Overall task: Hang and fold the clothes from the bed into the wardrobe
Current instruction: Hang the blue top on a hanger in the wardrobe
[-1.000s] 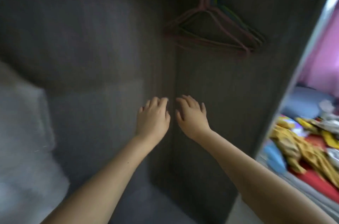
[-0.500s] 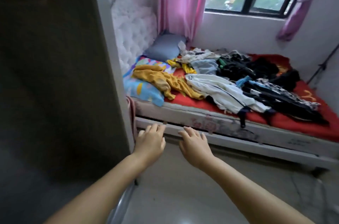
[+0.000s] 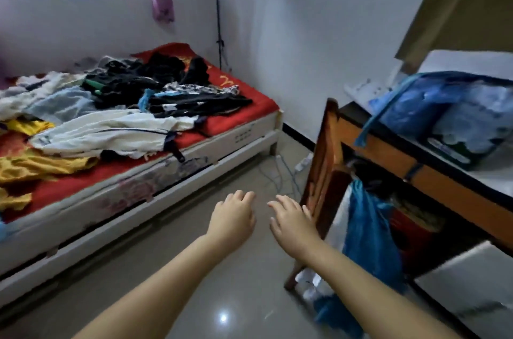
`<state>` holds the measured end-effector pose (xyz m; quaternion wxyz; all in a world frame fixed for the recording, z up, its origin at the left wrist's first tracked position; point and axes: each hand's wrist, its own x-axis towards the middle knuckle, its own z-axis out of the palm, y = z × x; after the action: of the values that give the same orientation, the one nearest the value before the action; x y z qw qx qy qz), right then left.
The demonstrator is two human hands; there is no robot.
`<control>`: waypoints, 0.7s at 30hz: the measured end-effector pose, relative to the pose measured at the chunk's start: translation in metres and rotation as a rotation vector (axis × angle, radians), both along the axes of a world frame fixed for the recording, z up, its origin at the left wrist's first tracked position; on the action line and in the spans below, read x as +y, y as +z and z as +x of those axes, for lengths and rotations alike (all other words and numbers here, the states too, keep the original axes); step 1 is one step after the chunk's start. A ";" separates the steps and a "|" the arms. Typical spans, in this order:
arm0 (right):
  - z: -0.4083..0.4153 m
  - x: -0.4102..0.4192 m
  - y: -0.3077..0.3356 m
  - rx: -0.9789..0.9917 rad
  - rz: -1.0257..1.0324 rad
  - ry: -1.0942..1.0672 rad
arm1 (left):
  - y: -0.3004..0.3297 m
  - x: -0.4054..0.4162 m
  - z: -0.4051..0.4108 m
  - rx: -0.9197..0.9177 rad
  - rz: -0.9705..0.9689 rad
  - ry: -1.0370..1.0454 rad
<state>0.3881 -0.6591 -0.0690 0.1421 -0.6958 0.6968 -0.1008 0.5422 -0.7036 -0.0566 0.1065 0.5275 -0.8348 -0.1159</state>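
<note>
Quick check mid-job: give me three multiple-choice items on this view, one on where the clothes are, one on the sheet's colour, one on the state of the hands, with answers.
1. Where do the clothes lie?
A. On the bed
B. On the floor
C. On the wooden table

2. What colour is the sheet under them?
A. Blue
B. Red
C. Green

3. What state are the left hand and right hand in?
A. Both grip a shirt
B. One holds a hanger
C. Both empty, fingers loosely spread

Answers:
1. A: the pile lies on top of the bed, with bare floor beside it.
2. B: red shows between and around the garments.
3. C: both hands hover over the floor with nothing in them.
</note>
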 end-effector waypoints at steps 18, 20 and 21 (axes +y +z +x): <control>-0.179 0.196 -0.043 -0.041 0.174 -0.761 | -0.050 0.080 -0.230 -0.064 0.229 -0.718; -0.207 0.202 -0.052 -0.056 0.212 -0.764 | -0.059 0.081 -0.262 -0.099 0.259 -0.740; -0.222 0.203 -0.056 -0.063 0.229 -0.758 | -0.065 0.081 -0.278 -0.108 0.273 -0.738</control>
<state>0.1662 -0.4560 -0.1254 0.1930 -0.3656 0.9062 -0.0891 0.2644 -0.6221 -0.1214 -0.0576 0.2066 -0.9497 -0.2283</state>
